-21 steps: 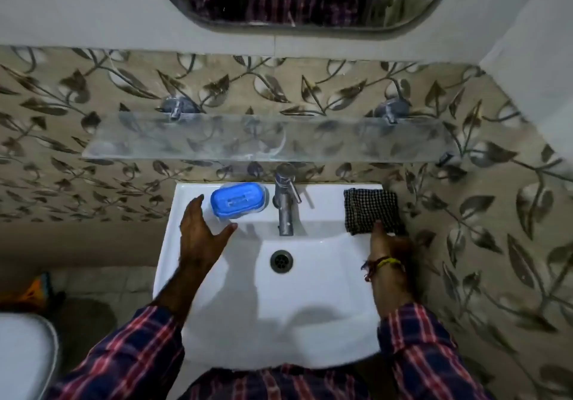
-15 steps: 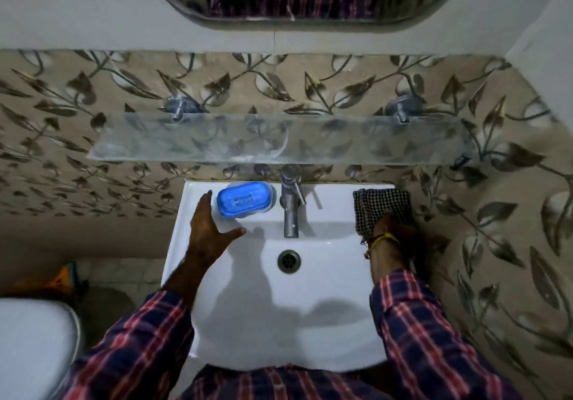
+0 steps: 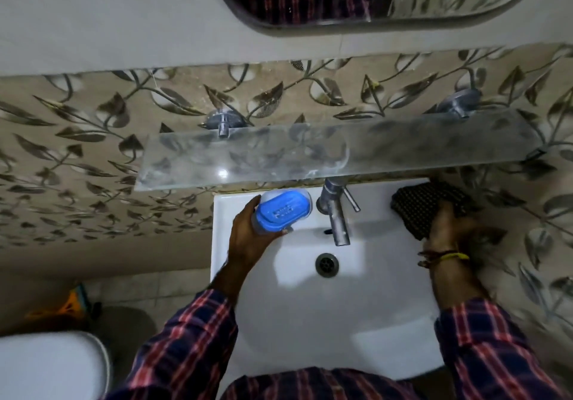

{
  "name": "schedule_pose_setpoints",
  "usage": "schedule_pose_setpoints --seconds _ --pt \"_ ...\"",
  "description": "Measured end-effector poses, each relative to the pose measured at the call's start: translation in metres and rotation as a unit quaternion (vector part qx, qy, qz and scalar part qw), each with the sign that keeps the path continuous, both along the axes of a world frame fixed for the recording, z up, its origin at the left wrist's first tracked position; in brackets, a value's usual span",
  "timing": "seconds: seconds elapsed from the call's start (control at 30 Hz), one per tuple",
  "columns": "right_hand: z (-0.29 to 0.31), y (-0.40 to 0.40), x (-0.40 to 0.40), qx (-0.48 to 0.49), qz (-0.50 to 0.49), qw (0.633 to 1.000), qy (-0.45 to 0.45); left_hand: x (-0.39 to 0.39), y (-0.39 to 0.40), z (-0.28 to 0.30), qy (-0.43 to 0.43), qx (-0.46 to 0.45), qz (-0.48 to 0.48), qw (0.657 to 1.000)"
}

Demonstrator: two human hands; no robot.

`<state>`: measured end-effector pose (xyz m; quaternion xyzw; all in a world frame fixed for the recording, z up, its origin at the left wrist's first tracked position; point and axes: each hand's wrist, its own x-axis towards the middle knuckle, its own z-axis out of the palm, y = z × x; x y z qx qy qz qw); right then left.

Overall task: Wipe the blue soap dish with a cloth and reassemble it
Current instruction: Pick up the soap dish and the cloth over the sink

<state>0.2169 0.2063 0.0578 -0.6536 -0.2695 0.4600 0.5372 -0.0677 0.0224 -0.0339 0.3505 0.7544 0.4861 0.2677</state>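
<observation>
Now my left hand (image 3: 248, 238) has closed around the blue soap dish (image 3: 280, 212); my right hand (image 3: 446, 223) grips the checked cloth (image 3: 418, 205).

Red-navy plaid shirt sleeves (image 3: 192, 347), yellow & red wrist threads (image 3: 446, 257)

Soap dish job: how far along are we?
Barely started. Done: nothing visible; the blue soap dish is assembled, lid on. In hand: the left hand grips the dish at the sink rim left of the tap; the right hand is closing on the checked cloth on the right rim. Left: take the dish apart, wipe it, reassemble it.
</observation>
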Motion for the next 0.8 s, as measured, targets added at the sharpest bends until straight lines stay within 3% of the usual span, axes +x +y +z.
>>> schedule_pose_setpoints --seconds 0.07,0.2,0.37,0.57,0.8 --pt "0.003 -0.015 0.004 0.023 0.001 0.998 0.049 -0.003 -0.001 -0.002 0.0 -0.016 -0.011 1.0" --pt "0.003 -0.049 0.024 -0.053 0.028 0.991 0.119 0.004 -0.003 -0.005 0.052 -0.057 -0.038 0.996" --pt "-0.002 -0.084 0.027 -0.09 0.031 0.977 0.189 0.014 0.001 0.003 0.058 -0.046 0.011 0.997" --pt "0.002 -0.101 0.016 -0.079 0.07 0.977 0.183 0.014 0.002 0.008 0.101 0.033 0.029 0.994" --pt "0.01 -0.101 0.02 -0.027 0.154 0.979 0.132 0.022 -0.017 0.029 0.074 0.115 0.063 0.989"
